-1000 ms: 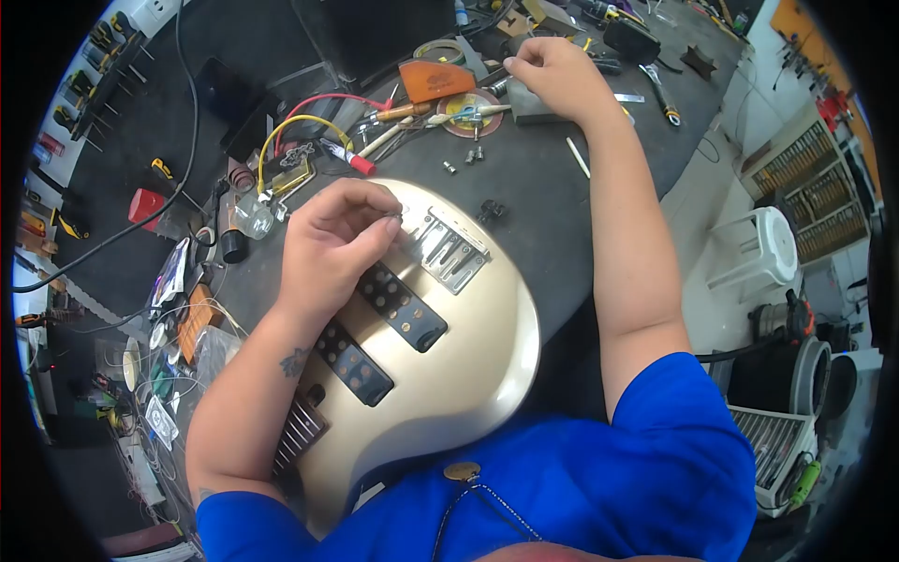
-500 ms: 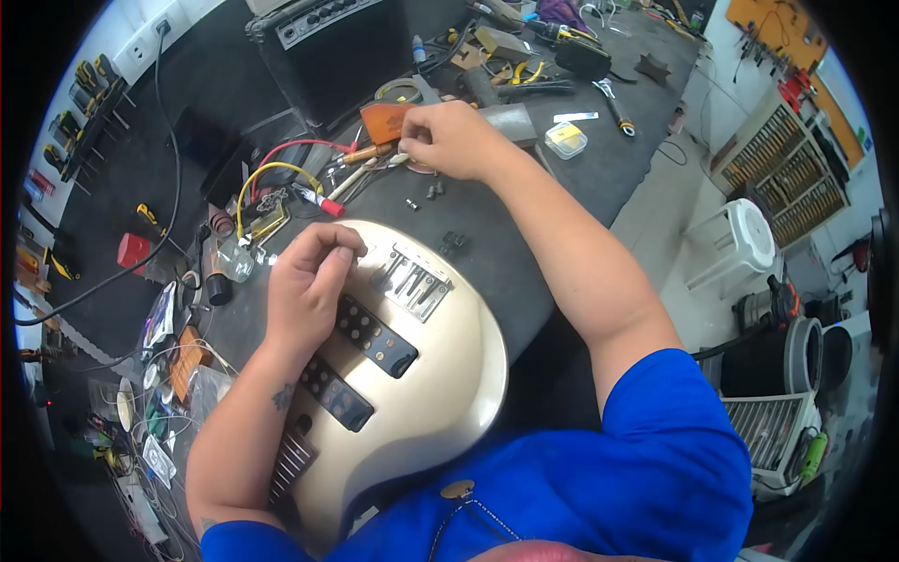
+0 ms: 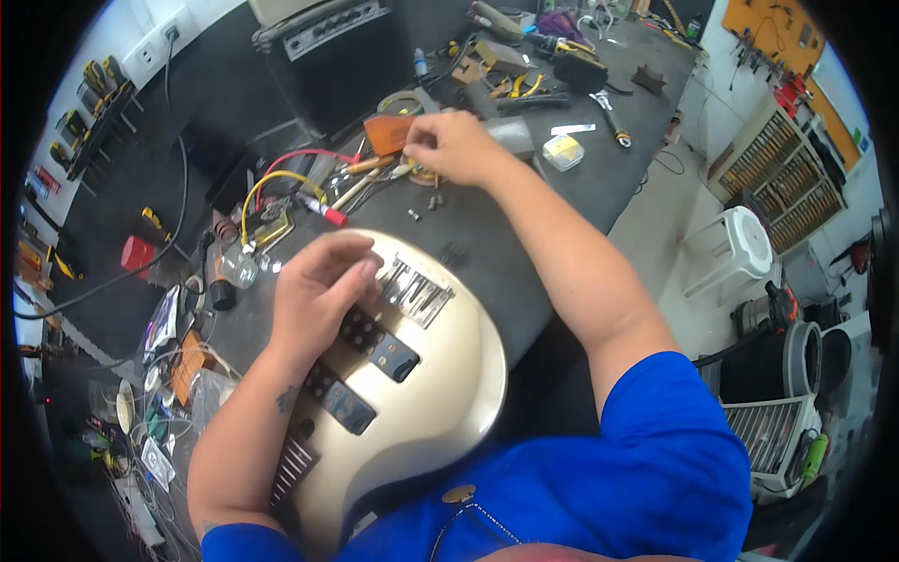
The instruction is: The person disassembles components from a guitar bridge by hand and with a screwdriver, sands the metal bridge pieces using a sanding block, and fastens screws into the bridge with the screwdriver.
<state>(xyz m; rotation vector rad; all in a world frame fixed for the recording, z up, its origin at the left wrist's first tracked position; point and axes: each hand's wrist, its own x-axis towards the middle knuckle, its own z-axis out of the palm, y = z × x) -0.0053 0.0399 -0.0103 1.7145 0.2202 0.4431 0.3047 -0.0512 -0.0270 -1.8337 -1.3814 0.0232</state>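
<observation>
A cream electric guitar body [image 3: 449, 375] lies in front of me, with a metal bridge [image 3: 417, 290] and two dark pickups [image 3: 382, 348]. Just above the body, beside the bridge, my left hand [image 3: 323, 290] has loosely bent fingers, the thumb apart from them; nothing shows in it. Farther off, my right hand [image 3: 454, 150] hovers over the bench by an orange block-like piece [image 3: 387, 134]. Its fingers are curled and slightly apart, with no held thing visible. Below those fingertips lies a pale-handled slim tool [image 3: 356, 187] among other tools. Small metal parts [image 3: 434, 201] lie nearby.
An amplifier [image 3: 342, 56] stands at the back. A red marker [image 3: 328, 214], yellow and red cables, an adjustable wrench [image 3: 613, 122] and a small clear box [image 3: 564, 152] are on the bench. At right are a white stool [image 3: 747, 239] and drawers [image 3: 782, 140].
My right hand has drawn slightly away from the pale-handled tool. My left hand has shifted toward the bridge, and its fingers have loosened. The view has tilted a little.
</observation>
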